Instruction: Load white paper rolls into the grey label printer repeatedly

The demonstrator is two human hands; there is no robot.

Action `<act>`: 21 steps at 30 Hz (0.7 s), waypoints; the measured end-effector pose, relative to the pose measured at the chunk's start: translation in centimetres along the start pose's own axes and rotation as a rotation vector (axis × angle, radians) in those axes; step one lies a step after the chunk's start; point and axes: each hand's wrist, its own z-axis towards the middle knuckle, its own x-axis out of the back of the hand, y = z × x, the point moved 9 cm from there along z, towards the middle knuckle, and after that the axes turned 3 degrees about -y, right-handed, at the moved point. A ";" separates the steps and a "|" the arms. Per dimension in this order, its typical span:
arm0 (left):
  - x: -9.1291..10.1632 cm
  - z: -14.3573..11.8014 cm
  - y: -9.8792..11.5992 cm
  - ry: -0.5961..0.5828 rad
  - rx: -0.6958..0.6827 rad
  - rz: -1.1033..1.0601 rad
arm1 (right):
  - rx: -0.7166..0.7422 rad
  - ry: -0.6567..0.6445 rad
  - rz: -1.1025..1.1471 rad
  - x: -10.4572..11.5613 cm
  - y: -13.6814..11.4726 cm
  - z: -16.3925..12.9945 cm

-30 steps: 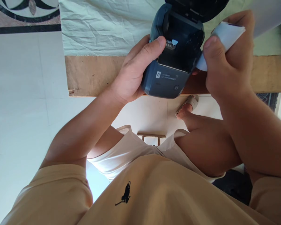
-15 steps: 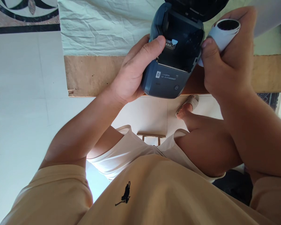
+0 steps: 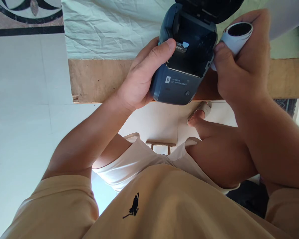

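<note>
A dark blue-grey label printer (image 3: pixel 181 81) is held over the table's front edge, its black lid (image 3: pixel 211 10) swung up at the far end. Inside, the paper bay shows bare apart from a small printed sticker on its floor. My left hand (image 3: pixel 149 69) wraps the printer's left side, thumb over the rim of the bay. Just right of the printer, my right hand (image 3: pixel 246 63) grips a white paper roll (image 3: pixel 235 41) with a dark hollow core facing up. Its thumb presses on the roll near the printer's right wall; whether they touch I cannot tell.
A pale green cloth (image 3: pixel 109 30) covers the table, with a bare wooden edge (image 3: pixel 99 79) along its front. Translucent plastic (image 3: pixel 289 16) lies at the far right. Below are a small wooden stool (image 3: pixel 160 144), my legs and the pale tiled floor (image 3: pixel 22 99).
The paper roll in my right hand has dipped slightly toward me and to the left. My left hand and the printer stay in place.
</note>
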 end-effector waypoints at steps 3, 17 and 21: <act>0.0 -0.1 0.0 0.017 0.009 0.013 | -0.015 0.022 -0.008 0.1 0.1 -0.1; 0.3 0.1 -0.4 0.041 0.030 -0.030 | 0.054 -0.032 -0.058 -0.2 -0.8 -0.2; 0.0 0.1 0.0 -0.006 0.000 -0.030 | 0.052 -0.045 -0.068 -0.5 -1.0 -0.4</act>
